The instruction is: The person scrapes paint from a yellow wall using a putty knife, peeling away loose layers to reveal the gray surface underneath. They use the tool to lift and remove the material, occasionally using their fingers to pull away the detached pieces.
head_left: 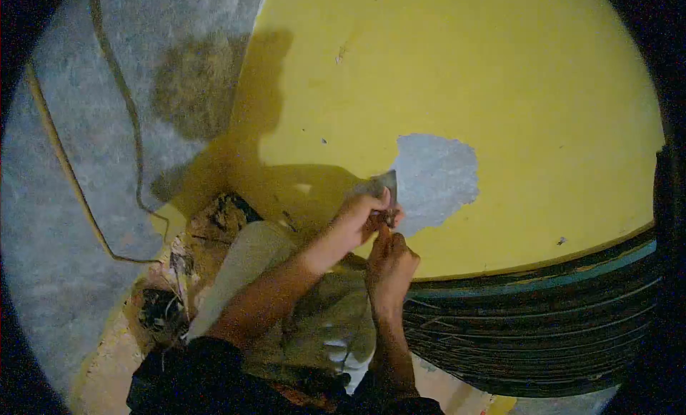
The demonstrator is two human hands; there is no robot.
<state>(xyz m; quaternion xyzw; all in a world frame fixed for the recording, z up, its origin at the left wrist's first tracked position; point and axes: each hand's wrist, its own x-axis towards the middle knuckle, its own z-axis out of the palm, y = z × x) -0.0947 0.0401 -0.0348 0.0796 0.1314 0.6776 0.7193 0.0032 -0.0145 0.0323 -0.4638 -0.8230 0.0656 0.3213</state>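
Observation:
A scraper (pixel 386 180), its flat metal blade pointing up, is held in front of a yellow painted surface. My left hand (pixel 363 213) is closed around its lower part, with the thumb laid along the base of the blade. Just below, my right hand (pixel 391 263) is closed too, its fingers pinched at the lower end of the scraper and touching my left fingers. The handle is mostly hidden between the hands. Right beside the blade, a ragged grey patch (pixel 437 178) shows in the yellow surface (pixel 529 93).
Dark ribbed, layered material (pixel 536 322) curves along the lower right edge of the yellow. At left, a tan hose (pixel 68 165) and a dark hose (pixel 128 100) cross grey ground. Crumpled, stained material (pixel 207 225) lies beside my trouser leg (pixel 246 261). My shadow falls across the yellow.

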